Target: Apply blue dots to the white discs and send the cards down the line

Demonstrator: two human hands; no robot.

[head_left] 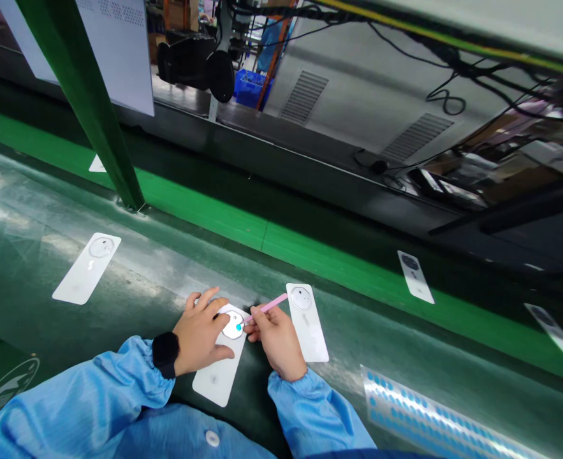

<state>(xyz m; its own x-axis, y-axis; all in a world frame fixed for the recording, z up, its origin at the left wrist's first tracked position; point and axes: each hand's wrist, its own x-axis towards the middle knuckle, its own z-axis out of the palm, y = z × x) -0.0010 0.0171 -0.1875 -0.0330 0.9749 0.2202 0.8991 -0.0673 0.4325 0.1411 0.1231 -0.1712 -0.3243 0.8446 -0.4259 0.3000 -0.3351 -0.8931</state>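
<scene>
A white phone back panel (219, 376) with a round camera area lies on the green bench in front of me. My left hand (202, 331) rests over its upper left part with fingers spread. My right hand (276, 335) pinches a thin pink stick (271, 303), seemingly tweezers or a flat tool. The stick's low end meets the camera area, where a small blue dot (238, 327) shows. Close to my right hand lies a second white back panel (312, 331). Whether the dot is stuck to the panel or on the tool's tip I cannot tell.
Another white panel (87, 271) lies to the left. A clear sheet of blue dots (419, 408) is at the lower right. Panels (416, 277) sit on the green belt (262, 233) beyond the bench. A green post (94, 115) rises at the left.
</scene>
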